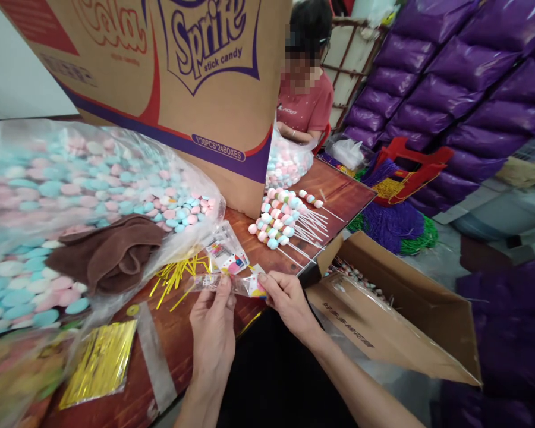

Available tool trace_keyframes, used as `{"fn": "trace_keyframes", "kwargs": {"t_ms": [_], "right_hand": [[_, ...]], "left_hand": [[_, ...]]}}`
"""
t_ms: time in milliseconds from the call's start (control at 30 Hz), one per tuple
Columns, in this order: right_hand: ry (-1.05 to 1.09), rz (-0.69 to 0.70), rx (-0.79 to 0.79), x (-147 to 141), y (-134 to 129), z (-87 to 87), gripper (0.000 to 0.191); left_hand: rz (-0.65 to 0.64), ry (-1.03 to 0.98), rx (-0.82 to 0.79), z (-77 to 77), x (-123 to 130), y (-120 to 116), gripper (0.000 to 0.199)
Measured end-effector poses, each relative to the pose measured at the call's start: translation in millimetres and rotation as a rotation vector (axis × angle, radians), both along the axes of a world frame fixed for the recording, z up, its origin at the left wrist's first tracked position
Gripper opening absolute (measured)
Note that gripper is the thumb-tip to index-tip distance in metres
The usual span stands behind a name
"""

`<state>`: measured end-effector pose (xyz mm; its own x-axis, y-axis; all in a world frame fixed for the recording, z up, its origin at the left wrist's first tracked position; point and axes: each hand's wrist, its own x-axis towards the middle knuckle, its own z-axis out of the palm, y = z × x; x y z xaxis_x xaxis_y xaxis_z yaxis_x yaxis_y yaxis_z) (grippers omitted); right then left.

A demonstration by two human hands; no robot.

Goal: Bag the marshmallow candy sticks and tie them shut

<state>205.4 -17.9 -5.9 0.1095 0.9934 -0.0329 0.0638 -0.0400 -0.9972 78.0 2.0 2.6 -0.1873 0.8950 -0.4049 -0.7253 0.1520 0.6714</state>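
Note:
Between my two hands a small clear plastic bag (pixel 239 285) with a printed end is stretched sideways above the table's front edge. My left hand (pixel 214 309) pinches its plain end between thumb and fingers. At the printed end, my right hand (pixel 285 294) is closed on the bag. Just beyond lie more printed plastic bags (pixel 226 249) and a heap of gold twist ties (pixel 178 276). Farther back, several marshmallow skewers (pixel 276 220) in pink, white and blue rest in a pile, their white sticks pointing right.
A big cardboard carton (pixel 169 113) stands at the back. Left are a bag of marshmallows (pixel 93 178), a brown cloth (pixel 109 252) and a packet of gold ties (pixel 100 362). An open carton (pixel 401 315) sits right, below the table. Another person (pixel 305 101) sits behind.

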Motion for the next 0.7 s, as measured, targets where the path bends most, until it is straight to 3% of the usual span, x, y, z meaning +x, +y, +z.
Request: {"fn": "trace_keyframes", "kwargs": {"t_ms": [100,200,300,367,467,700], "right_hand": [[-0.33,-0.148,0.11,8,4,4.9,0.042],[-0.82,-0.346,0.19,21,11,5.2,0.026],[-1.214,-0.355,0.131,32,19,-1.2,0.016],[-1.312,-0.319,0.102,35,23,-7.2,0.015],[-1.212,-0.3,0.119,34,26,-13.5,0.015],[-0.432,-0.264,0.219,25,-5,-3.5,0.015]], "left_hand": [[0.062,0.055,0.038,-1.0,-1,0,0.035],[0.042,0.033,0.066,-4.1,-7,0,0.03],[-0.007,-0.001,0.055,-6.2,-12,1,0.026],[-0.016,-0.023,0.037,-6.4,-13,2,0.027],[0.012,-0.056,-0.001,-6.2,-13,3,0.031],[0.134,-0.056,-0.042,-7.9,-21,9,0.034]]}}
